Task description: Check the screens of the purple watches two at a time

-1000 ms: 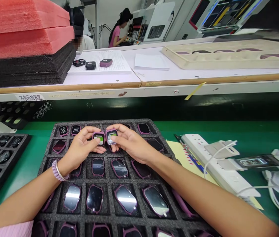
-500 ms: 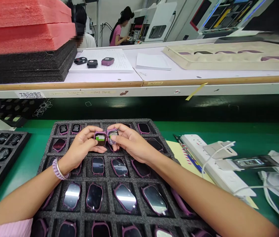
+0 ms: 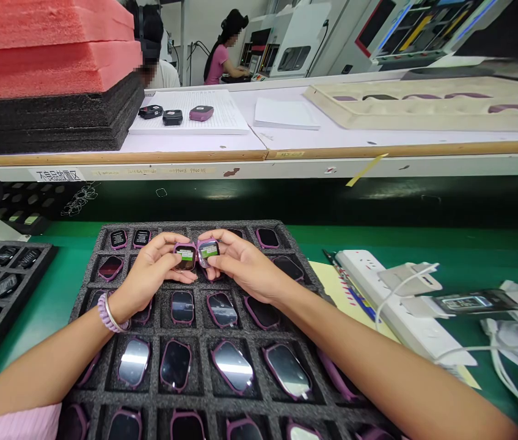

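Observation:
Above the back half of a dark foam tray [image 3: 200,330], my two hands hold a purple smartwatch body each, side by side. My left hand [image 3: 156,269] pinches one smartwatch [image 3: 186,258] between thumb and fingers; its lit screen has a green band. My right hand [image 3: 245,263] grips the other smartwatch [image 3: 207,249], its thumb over the lower part of a screen that also glows green. The two cases seem to touch at their inner edges. Several more strapless purple watches, mostly with dark or reflecting screens, lie face up in the tray's compartments.
A second foam tray [image 3: 7,275] of watches lies left. On the right are a white power strip [image 3: 396,311] with cables, pens and yellow paper [image 3: 332,275]. The shelf behind holds stacked foam [image 3: 48,116], a beige tray [image 3: 346,113] and papers with watches. Two people sit beyond.
Both hands stay nearly in place. The right-hand watch's screen now faces me more squarely, its green band clearer. A person in the background has shifted an arm.

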`<action>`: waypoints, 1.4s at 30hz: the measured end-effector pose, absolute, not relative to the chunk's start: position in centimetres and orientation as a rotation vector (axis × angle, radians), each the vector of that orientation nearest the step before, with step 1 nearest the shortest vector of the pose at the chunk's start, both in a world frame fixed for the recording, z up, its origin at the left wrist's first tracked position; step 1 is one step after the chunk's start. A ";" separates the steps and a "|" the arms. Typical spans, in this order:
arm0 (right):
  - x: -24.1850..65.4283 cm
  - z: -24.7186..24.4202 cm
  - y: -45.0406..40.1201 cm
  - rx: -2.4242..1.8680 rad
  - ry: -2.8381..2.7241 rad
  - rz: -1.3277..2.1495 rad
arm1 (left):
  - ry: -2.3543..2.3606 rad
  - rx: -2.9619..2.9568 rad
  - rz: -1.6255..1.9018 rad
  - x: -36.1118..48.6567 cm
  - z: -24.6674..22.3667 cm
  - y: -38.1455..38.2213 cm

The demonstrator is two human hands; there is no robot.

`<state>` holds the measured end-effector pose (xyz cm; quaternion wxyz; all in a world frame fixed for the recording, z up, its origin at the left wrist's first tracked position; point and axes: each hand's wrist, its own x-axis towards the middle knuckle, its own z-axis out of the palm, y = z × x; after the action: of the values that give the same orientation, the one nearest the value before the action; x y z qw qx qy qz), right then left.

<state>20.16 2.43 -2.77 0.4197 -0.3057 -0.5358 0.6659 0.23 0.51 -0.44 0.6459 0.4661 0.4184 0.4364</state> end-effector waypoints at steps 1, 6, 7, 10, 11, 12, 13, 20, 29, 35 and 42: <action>20.2 -2.8 2.4 -0.766 -1.341 1.673 | 0.949 1.061 0.993 0.2 -0.5 0.5; 20.2 -2.9 2.5 -0.781 -1.334 1.673 | 0.944 1.069 0.975 0.2 -0.5 0.6; 20.2 -2.9 2.5 -0.791 -1.331 1.671 | 0.943 1.072 0.970 0.2 -0.5 0.5; 20.1 -3.0 2.5 -0.824 -1.327 1.660 | 0.932 1.078 0.958 0.2 -0.5 0.5; 20.1 -3.0 2.5 -0.831 -1.328 1.657 | 0.928 1.080 0.955 0.2 -0.5 0.4; 20.1 -3.0 2.5 -0.833 -1.329 1.656 | 0.925 1.082 0.954 0.2 -0.5 0.4; 20.1 -3.0 2.5 -0.831 -1.327 1.657 | 0.925 1.085 0.955 0.2 -0.5 0.4; 20.1 -2.7 2.4 -0.768 -1.311 1.691 | 0.946 1.099 0.981 0.2 -0.6 0.5; 20.1 -2.6 2.3 -0.777 -1.335 1.678 | 0.958 1.127 1.011 0.3 -1.0 0.6; 20.1 -2.8 2.5 -0.756 -1.312 1.671 | 0.940 1.117 1.012 0.2 -0.7 0.8; 20.3 -0.2 1.1 -0.629 -1.367 1.708 | 0.483 1.108 0.922 0.5 4.2 -3.4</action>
<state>20.34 1.11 -0.22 0.4191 -0.2509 -0.5451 0.6813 0.51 -3.40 4.15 0.7248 0.5020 0.2190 0.4180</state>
